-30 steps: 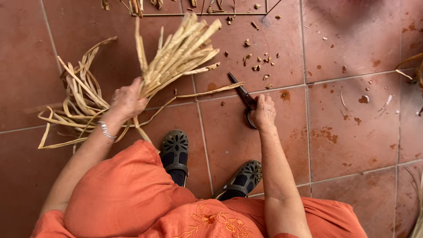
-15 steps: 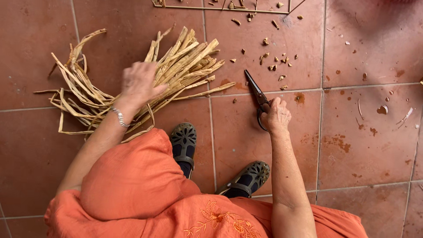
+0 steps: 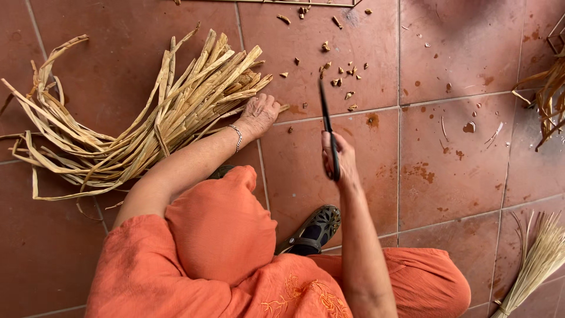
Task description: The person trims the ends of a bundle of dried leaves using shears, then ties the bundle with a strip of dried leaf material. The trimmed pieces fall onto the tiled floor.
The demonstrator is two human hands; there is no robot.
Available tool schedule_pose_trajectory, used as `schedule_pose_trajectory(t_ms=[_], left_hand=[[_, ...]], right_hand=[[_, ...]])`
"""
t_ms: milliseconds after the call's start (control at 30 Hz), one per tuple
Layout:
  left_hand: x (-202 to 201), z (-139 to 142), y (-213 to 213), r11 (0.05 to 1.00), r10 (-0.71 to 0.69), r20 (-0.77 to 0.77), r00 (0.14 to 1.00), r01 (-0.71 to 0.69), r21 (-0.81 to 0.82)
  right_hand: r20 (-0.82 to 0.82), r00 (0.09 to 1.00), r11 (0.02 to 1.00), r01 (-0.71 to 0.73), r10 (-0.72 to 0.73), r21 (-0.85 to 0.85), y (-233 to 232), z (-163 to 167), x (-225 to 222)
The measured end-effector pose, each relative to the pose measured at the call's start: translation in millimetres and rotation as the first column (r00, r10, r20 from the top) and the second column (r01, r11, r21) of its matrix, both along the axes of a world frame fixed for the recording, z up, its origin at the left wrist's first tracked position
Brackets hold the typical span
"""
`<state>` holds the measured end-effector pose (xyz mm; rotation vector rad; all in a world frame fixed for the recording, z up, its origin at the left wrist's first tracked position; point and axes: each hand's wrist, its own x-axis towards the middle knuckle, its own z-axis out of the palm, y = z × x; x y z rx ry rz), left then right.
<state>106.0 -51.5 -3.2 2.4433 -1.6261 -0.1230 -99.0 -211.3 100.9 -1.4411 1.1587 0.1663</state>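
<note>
Underfoot, terracotta floor tiles [image 3: 453, 159], chip-strewn.

Soft, even daylight falls on the red-brown tiled floor [image 3: 447, 153], casting only faint shadows. The picture is sharp, without glare. Slight bending shows at the edges.

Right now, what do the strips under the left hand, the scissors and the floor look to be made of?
Strips: dried plant fibre, perhaps reed or palm; pale straw colour, matte, curling ends. Scissors in the right hand: likely metal, dark, thin blades. Floor: terracotta-like tile, reddish, stained, with grout lines. The left hand rests on the strips.
</note>
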Motion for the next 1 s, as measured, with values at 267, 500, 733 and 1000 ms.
schedule_pose_trajectory(t_ms=[267, 500, 733, 1000], left_hand=[[-20, 27, 26, 0.861, 0.039, -0.997, -0.072, -0.503, 0.07], [-37, 39, 53, 0.836, 0.048, -0.976, -0.212, -0.526, 0.156], [-35, 43, 56, 0.829, -0.021, -0.966, -0.258, -0.545, 0.128], [-40, 41, 58, 0.849, -0.009, -0.951, -0.31, -0.504, 0.156]], right_hand=[[0.208, 0.937, 0.922, 0.204, -0.282, 0.328, 100, -4, -23], [0.294, 0.953, 0.954, -0.018, -0.074, 0.299, 125, -14, -9], [0.39, 0.917, 0.987, -0.127, 0.079, 0.099, 132, -3, -4], [0.228, 0.951, 0.972, -0.175, 0.208, -0.158, 136, 4, -4]])
